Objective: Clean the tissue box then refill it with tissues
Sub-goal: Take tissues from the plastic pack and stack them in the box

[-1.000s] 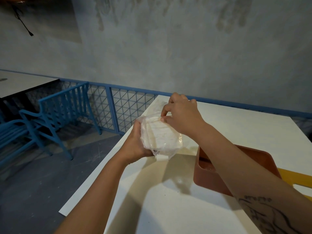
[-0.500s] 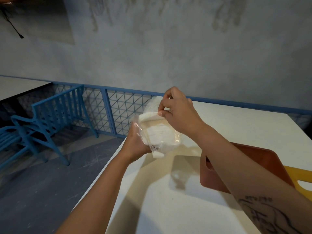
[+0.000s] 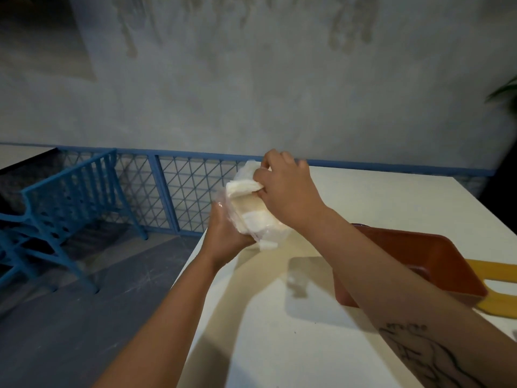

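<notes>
tissue pack [image 3: 251,224] between left hand [image 3: 226,239] and right hand [image 3: 288,191], above edge of table [image 3: 279,345]

at fingers [image 3: 279,161]: pack [image 3: 253,222] fills the gap between left hand [image 3: 223,236] and right hand [image 3: 288,194] | below: bare table [image 3: 279,345], room to pass | right: box [image 3: 436,256] under the forearm, yellow board [image 3: 498,308] just beside it (partly hidden) | beyond: table runs bare to wall [image 3: 279,93] | left: table edge, then rail [image 3: 154,189], chair [image 3: 70,191] well apart
</notes>
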